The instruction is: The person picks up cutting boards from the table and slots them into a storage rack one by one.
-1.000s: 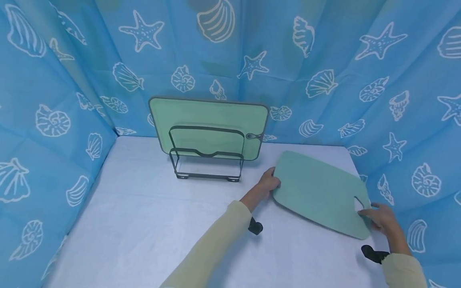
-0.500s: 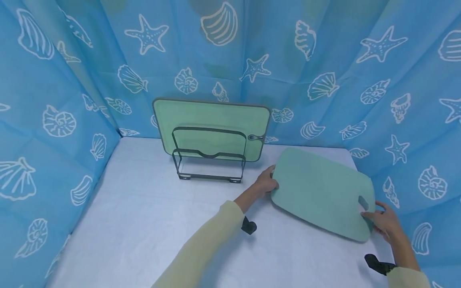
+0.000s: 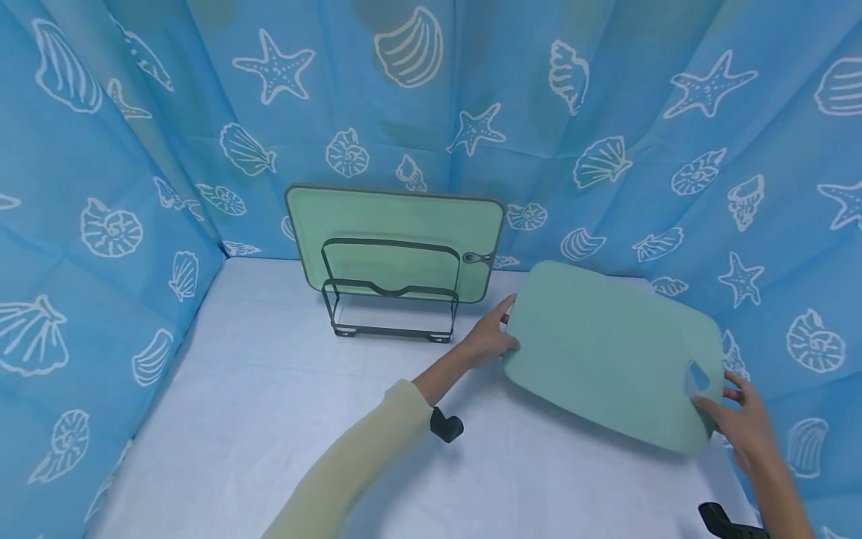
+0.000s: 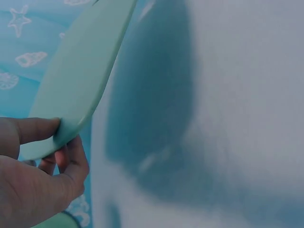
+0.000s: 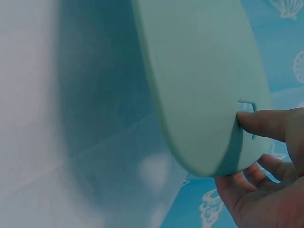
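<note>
A plain pale green cutting board with rounded corners and a handle slot is held above the table between both hands. The left hand pinches its left end, thumb on top and fingers beneath, as the left wrist view of the hand shows. At the right end, the right hand grips the edge, its thumb beside the slot; in the right wrist view this hand has its fingers under the board. The board's shadow falls on the white cloth below.
A black wire rack stands at the back, left of the hands. A second green cutting board with a grey rim leans upright in it. White cloth covers the table, and a blue seashell curtain surrounds it.
Both hands have raised the cutting board off the table, its right end moving right and toward the camera. The rack and the rimmed board have stayed in place.
</note>
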### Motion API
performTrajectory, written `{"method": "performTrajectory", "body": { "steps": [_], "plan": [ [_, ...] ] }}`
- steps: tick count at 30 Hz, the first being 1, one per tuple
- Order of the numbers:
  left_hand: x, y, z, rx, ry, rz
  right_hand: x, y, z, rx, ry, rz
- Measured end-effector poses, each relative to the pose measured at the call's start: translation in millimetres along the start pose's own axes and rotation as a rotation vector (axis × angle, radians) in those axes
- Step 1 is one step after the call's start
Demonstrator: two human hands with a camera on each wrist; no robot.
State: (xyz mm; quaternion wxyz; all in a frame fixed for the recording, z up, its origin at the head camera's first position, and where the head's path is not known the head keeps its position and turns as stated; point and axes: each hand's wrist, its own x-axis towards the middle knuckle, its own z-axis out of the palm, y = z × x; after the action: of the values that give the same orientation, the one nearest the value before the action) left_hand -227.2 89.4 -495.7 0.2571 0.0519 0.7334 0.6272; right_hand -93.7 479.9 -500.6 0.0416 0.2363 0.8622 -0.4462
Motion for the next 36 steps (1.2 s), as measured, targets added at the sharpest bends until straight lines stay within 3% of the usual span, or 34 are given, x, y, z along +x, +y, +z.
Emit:
{"method": "performTrajectory", "body": {
  "steps": [10,18,25,36],
  "plan": [
    [-31.5,23.0,-27.7,0.064,-0.026,0.071,-20.1,-27.1,-2.4,0.029,0.043,-0.004],
    [-49.2,38.5,-43.0,0.044,-0.037,0.127,-32.9,-38.8,-0.2,0.012,0.044,-0.037],
    [-63.5,42.9,-56.1,0.113,-0.005,0.222,-45.3,-47.9,5.5,-0.004,0.059,-0.079],
    [-84.2,39.9,-76.7,0.130,0.025,0.275,-62.4,-67.3,12.3,0.027,0.032,-0.149]
  ]
}}
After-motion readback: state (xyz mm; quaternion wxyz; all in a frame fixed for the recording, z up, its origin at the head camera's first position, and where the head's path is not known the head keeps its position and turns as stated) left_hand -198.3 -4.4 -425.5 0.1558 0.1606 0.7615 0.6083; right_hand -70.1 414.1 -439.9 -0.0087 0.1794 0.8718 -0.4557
